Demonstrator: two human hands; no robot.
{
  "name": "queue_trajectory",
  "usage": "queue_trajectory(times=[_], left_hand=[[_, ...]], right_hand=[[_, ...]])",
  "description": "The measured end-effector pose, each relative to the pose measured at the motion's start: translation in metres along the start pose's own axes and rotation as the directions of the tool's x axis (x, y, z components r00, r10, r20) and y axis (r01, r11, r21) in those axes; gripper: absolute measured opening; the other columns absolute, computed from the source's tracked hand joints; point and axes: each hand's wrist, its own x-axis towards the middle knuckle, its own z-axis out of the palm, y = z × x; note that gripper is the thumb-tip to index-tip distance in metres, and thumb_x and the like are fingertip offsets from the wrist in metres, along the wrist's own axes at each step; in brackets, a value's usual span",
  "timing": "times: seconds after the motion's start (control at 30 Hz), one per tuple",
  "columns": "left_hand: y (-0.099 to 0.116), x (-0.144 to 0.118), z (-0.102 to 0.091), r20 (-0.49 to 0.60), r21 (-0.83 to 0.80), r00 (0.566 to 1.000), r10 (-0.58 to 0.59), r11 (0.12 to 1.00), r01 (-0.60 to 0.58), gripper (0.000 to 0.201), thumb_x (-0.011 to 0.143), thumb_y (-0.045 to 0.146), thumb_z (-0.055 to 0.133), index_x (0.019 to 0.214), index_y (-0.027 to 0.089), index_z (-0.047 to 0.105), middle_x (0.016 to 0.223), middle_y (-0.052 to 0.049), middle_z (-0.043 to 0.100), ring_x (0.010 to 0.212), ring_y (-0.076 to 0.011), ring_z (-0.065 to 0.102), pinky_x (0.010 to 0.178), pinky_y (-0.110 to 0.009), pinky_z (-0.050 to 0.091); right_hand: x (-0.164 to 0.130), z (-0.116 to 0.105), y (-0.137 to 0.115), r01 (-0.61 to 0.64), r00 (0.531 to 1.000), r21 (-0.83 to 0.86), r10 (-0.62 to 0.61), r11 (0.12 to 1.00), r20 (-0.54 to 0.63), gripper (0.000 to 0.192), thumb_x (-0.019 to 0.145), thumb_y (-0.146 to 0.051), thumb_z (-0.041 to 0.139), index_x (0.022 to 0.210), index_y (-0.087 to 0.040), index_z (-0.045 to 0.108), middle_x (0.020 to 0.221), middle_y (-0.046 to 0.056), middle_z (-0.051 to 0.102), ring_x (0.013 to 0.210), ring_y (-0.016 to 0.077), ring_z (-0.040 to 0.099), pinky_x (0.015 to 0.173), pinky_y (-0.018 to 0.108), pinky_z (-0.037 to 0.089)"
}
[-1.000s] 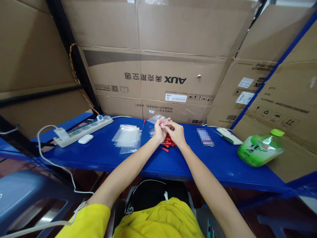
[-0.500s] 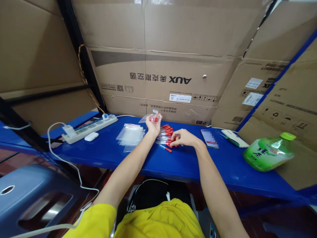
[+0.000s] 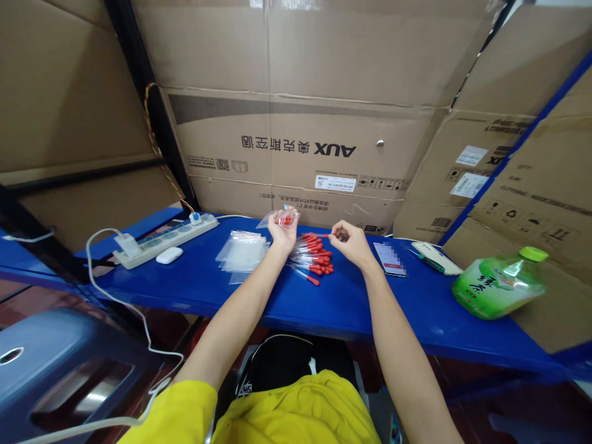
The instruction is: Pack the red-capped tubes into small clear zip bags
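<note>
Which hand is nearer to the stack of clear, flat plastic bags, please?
Left. The left hand is just right of that stack; the right hand is farther right, across the pile of thin, red-ended clear sticks.

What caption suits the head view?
Left hand holds a clear bag; right hand pinches a red-ended piece.

Desk [image 3: 319, 308], blue, glossy. Rear wall: brown cardboard panel [image 3: 296, 117], printed "AUX" upside down, pale glare along top. Side panels, cardboard, left [image 3: 55, 92] and right. Post [image 3: 136, 68], black. Stool [image 3: 65, 339], blue-grey plastic. Floor [image 3: 30, 297], dark reddish.
</note>
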Motion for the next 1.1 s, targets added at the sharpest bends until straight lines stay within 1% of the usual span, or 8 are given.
queue_trajectory(times=[0.1,0.2,0.3,0.47,0.6,0.8,0.97,1.1], left_hand=[[0.003,0.000,0.002,0.006,-0.011,1.000,0.012,1.000,-0.012,0.017,0.092,0.026,0.047,0.077,0.020,0.052,0.084,-0.008,0.070,0.085,-0.0183,0.072,0.085,-0.032,0.057],[-0.001,-0.004,0.002,0.006,0.020,1.000,-0.023,1.000,0.023,0.016,0.092,0.026,0.047,0.079,0.019,0.054,0.087,-0.009,0.071,0.087,-0.0187,0.072,0.087,-0.033,0.057],[-0.013,-0.013,0.003,0.003,0.082,0.996,-0.087,0.993,0.086,0.013,0.091,0.026,0.051,0.089,0.018,0.060,0.092,-0.009,0.073,0.089,-0.0201,0.072,0.090,-0.035,0.056],[-0.039,-0.031,0.002,0.109,0.166,0.971,-0.213,0.967,0.194,0.012,0.090,0.024,0.053,0.094,0.017,0.062,0.101,-0.012,0.076,0.093,-0.0226,0.074,0.089,-0.035,0.056],[-0.049,-0.042,0.002,0.134,0.218,0.944,-0.301,0.938,0.268,0.015,0.090,0.024,0.053,0.099,0.017,0.063,0.109,-0.012,0.077,0.096,-0.0229,0.074,0.084,-0.033,0.055],[-0.049,-0.045,0.004,0.097,0.234,0.951,-0.294,0.935,0.265,0.017,0.089,0.023,0.056,0.103,0.018,0.062,0.108,-0.012,0.077,0.091,-0.0220,0.073,0.083,-0.033,0.055],[-0.051,-0.047,0.005,0.098,0.281,0.951,-0.294,0.924,0.257,0.016,0.090,0.019,0.053,0.101,0.016,0.064,0.106,-0.013,0.078,0.090,-0.0221,0.074,0.087,-0.034,0.055],[-0.053,-0.054,0.009,0.137,0.321,0.936,-0.325,0.908,0.268,0.025,0.088,0.016,0.053,0.109,0.015,0.067,0.109,-0.013,0.078,0.102,-0.0255,0.074,0.095,-0.037,0.054]], right_hand=[[0.001,0.001,-0.003,0.037,0.985,0.001,-0.036,0.999,-0.171,0.019,0.083,-0.040,0.068,0.085,-0.021,0.063,0.073,-0.001,0.064,0.064,0.0146,0.057,0.061,0.027,0.044],[0.000,0.007,-0.006,0.046,0.973,-0.014,-0.048,0.999,-0.224,0.022,0.085,-0.043,0.067,0.089,-0.022,0.064,0.075,0.001,0.067,0.066,0.0163,0.060,0.060,0.028,0.045],[-0.001,0.015,-0.007,0.057,0.968,-0.099,-0.079,0.994,-0.239,0.022,0.087,-0.044,0.067,0.091,-0.022,0.065,0.075,0.001,0.068,0.065,0.0168,0.062,0.062,0.029,0.047],[-0.003,0.021,-0.005,0.069,0.960,-0.304,-0.147,0.950,-0.239,0.018,0.092,-0.040,0.065,0.095,-0.024,0.072,0.085,0.002,0.074,0.065,0.0165,0.062,0.072,0.031,0.049],[-0.003,0.021,0.000,0.064,0.959,-0.355,-0.156,0.933,-0.236,0.020,0.093,-0.040,0.065,0.100,-0.025,0.077,0.089,0.003,0.076,0.066,0.0176,0.061,0.071,0.031,0.049],[-0.002,0.023,0.005,0.038,0.972,-0.347,-0.115,0.937,-0.204,0.019,0.094,-0.035,0.062,0.105,-0.026,0.076,0.098,0.002,0.079,0.068,0.0185,0.065,0.076,0.032,0.051],[-0.001,0.024,0.008,-0.049,0.971,-0.371,-0.043,0.927,-0.236,0.017,0.092,-0.037,0.065,0.104,-0.027,0.070,0.087,0.001,0.077,0.068,0.0197,0.066,0.069,0.030,0.046],[0.000,0.022,0.011,-0.113,0.960,-0.365,0.008,0.924,-0.279,0.027,0.089,-0.039,0.067,0.113,-0.026,0.065,0.080,-0.001,0.072,0.066,0.0191,0.063,0.065,0.028,0.043]])
